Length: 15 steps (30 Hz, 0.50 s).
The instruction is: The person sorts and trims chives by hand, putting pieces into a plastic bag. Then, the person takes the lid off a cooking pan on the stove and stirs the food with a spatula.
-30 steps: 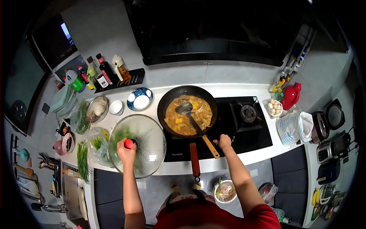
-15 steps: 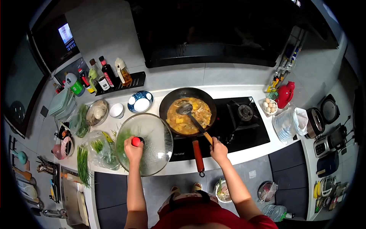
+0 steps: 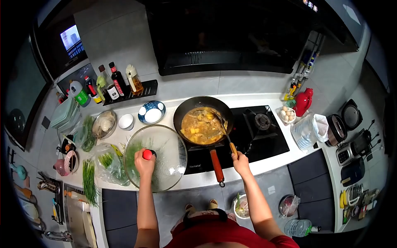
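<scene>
My left hand (image 3: 144,163) is closed round the knob of a large glass lid (image 3: 171,153), held over the counter left of the stove. Chopped greens show through the glass. In my right hand (image 3: 241,163) is the wooden handle of a spatula or ladle (image 3: 228,134). Its dark head rests at the right side of a black wok (image 3: 180,110), edge-on, so its exact shape is hard to tell. Yellow chunks in a brownish-orange stew (image 3: 202,127) fill the wok's bottom. The wok's red-brown handle (image 3: 216,165) points toward me.
A second burner (image 3: 262,121) lies right of the wok. Behind the lid are a blue patterned bowl (image 3: 151,112) and a white cup (image 3: 126,121). Bagged greens (image 3: 111,161) and long chives (image 3: 89,177) lie left. Bottles stand on a black wall shelf (image 3: 132,94); eggs (image 3: 288,113) sit at right.
The cooking tool has swung from the wok's middle to its right side and turned edge-on. My right hand has shifted slightly right. The lid stays in my left hand.
</scene>
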Each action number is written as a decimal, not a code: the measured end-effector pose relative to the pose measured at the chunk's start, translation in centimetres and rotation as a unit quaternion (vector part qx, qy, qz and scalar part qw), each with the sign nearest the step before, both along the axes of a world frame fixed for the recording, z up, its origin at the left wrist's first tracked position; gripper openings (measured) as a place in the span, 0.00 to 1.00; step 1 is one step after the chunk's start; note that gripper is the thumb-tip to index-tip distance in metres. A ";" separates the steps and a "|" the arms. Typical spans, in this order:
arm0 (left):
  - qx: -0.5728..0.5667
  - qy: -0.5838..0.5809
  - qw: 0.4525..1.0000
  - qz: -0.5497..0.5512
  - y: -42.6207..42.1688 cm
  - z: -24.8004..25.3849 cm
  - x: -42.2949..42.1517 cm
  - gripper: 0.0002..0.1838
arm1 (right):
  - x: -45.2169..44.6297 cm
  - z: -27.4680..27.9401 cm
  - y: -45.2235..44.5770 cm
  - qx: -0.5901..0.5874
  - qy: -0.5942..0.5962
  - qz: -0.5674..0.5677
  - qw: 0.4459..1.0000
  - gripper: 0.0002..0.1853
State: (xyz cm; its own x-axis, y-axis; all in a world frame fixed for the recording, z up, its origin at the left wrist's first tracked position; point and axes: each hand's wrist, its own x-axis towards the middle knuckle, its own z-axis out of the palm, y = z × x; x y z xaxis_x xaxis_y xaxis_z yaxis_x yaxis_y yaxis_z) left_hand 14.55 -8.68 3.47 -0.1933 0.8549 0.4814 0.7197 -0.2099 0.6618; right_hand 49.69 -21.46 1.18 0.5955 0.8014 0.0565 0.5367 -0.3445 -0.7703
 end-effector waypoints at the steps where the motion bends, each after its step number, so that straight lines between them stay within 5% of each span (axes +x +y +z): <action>1: 0.003 0.001 1.000 -0.001 0.0 -0.1 -0.1 0.20 | 0.0 0.0 -0.1 -0.011 0.024 0.011 1.000 0.15; 5: -0.004 0.003 1.000 -0.002 -0.2 -0.1 -0.1 0.20 | 1.4 -0.4 -0.7 -0.008 0.099 0.037 0.994 0.15; 7: -0.005 -0.004 1.000 -0.004 0.0 -0.3 0.0 0.20 | 1.3 2.6 -2.1 0.083 -0.016 0.010 0.996 0.17; 15: 0.008 -0.005 1.000 -0.021 0.7 -0.9 0.0 0.20 | 1.2 16.0 -8.0 -0.049 -0.207 -0.002 0.977 0.16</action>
State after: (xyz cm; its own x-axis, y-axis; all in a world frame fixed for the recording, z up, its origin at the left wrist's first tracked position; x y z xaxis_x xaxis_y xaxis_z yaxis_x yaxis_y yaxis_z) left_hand 14.55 -8.01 2.57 -0.1617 0.8543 0.4939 0.7038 -0.2510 0.6645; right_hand 50.87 -29.51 17.17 0.5419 0.8123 0.2157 0.7932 -0.4096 -0.4506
